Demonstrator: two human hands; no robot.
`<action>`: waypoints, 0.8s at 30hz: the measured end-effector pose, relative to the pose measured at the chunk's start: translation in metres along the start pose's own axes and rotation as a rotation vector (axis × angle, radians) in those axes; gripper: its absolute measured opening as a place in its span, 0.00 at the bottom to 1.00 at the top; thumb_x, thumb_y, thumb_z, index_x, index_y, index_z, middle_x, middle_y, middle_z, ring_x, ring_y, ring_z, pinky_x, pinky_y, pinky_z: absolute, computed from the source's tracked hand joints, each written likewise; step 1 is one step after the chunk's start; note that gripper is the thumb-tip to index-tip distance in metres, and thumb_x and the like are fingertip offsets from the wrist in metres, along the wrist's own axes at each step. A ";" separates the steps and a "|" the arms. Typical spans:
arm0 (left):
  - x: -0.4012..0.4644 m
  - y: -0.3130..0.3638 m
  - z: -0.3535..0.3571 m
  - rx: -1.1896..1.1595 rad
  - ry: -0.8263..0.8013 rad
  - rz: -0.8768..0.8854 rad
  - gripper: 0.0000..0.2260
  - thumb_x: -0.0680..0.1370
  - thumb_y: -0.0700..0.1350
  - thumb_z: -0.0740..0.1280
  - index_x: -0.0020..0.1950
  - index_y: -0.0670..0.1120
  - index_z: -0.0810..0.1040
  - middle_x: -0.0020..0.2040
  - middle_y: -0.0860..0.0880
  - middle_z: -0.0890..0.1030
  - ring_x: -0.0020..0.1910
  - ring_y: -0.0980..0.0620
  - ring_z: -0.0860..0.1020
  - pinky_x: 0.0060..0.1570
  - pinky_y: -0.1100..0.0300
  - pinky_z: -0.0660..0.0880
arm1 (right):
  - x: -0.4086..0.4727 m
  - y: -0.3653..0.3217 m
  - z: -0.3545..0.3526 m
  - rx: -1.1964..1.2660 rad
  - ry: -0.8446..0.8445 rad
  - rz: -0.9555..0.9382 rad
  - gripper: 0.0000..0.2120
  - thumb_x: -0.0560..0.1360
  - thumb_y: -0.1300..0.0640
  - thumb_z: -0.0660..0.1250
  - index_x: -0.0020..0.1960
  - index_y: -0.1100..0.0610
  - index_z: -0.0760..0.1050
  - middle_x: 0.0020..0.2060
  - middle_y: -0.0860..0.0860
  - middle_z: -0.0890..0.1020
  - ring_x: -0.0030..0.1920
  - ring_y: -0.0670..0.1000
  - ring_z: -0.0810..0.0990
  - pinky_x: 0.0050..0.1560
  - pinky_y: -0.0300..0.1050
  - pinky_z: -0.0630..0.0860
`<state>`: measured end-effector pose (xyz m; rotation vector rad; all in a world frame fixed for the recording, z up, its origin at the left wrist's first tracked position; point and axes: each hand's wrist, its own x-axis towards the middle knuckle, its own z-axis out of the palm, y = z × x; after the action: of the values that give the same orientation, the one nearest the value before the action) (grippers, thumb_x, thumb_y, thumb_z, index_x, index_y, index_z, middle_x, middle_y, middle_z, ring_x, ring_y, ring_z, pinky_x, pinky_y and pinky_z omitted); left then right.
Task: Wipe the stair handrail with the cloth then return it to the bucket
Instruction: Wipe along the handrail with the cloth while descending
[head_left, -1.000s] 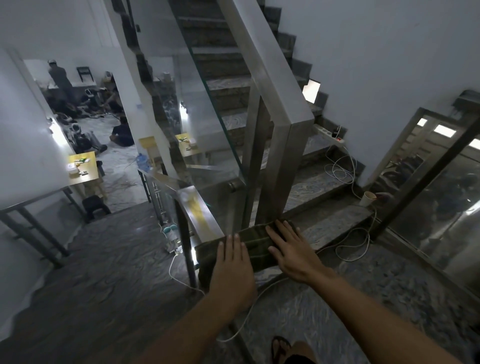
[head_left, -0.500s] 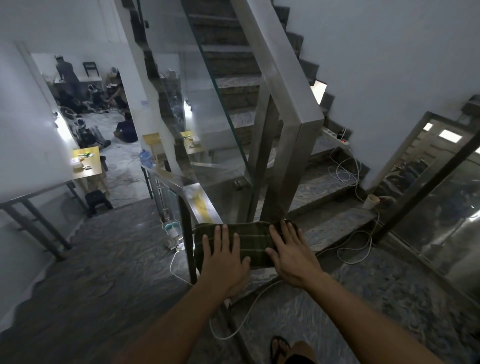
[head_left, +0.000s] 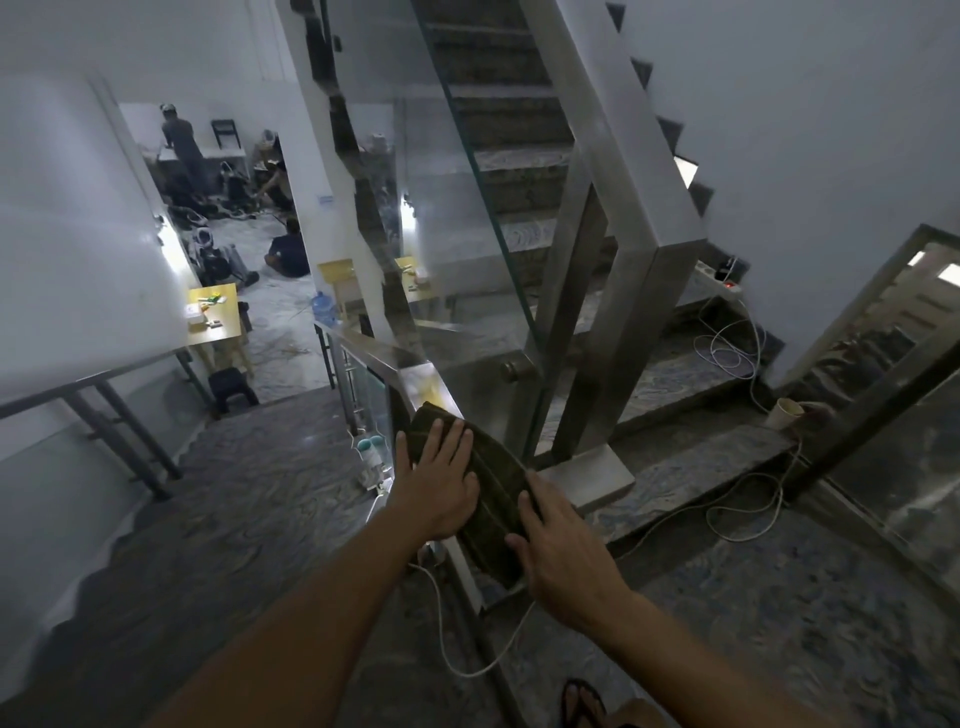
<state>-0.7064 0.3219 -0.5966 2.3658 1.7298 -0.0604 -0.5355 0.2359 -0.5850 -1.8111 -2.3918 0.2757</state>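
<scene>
On the stair landing, head view: dark green cloth (head_left: 493, 499) spread along the steel handrail (head_left: 415, 379) at its low corner, beside the glass panel (head_left: 467, 291). Left hand (head_left: 439, 486) flat on the cloth's upper end, fingers extended, palm down, not clenched. Right hand (head_left: 563, 551) flat on the lower end, fingers splayed over the cloth's edge, pressing rather than gripping. White cable (head_left: 452, 639) trailing below the rail, paper cup (head_left: 783, 413) on a step well apart. No bucket anywhere in view. Judged to be mid-wipe, the return step not begun. Next move likely calls for sliding both palms along the rail with steady pressure, then gathering the cloth and locating the bucket.
</scene>
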 end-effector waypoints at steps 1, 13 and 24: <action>0.004 -0.005 -0.001 -0.017 -0.006 -0.007 0.31 0.75 0.57 0.37 0.77 0.49 0.41 0.79 0.49 0.40 0.77 0.48 0.37 0.70 0.37 0.32 | -0.001 -0.004 0.006 -0.017 -0.007 0.000 0.29 0.79 0.41 0.45 0.72 0.57 0.61 0.74 0.59 0.63 0.73 0.58 0.63 0.67 0.60 0.69; 0.060 -0.044 -0.015 0.057 -0.065 0.110 0.26 0.79 0.57 0.43 0.76 0.56 0.42 0.79 0.48 0.40 0.77 0.48 0.38 0.70 0.34 0.35 | 0.032 -0.050 0.037 -0.110 0.060 0.102 0.27 0.75 0.46 0.54 0.64 0.63 0.73 0.62 0.62 0.78 0.64 0.61 0.76 0.65 0.58 0.65; 0.097 -0.072 -0.021 -0.048 0.021 0.035 0.26 0.80 0.54 0.43 0.77 0.51 0.44 0.79 0.49 0.42 0.77 0.50 0.39 0.71 0.38 0.36 | 0.092 -0.055 0.043 -0.077 0.116 0.079 0.28 0.71 0.48 0.64 0.63 0.66 0.73 0.61 0.64 0.78 0.62 0.62 0.77 0.62 0.55 0.69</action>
<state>-0.7458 0.4379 -0.6015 2.3692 1.6795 0.0112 -0.6217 0.3070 -0.6152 -1.9009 -2.2861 0.0840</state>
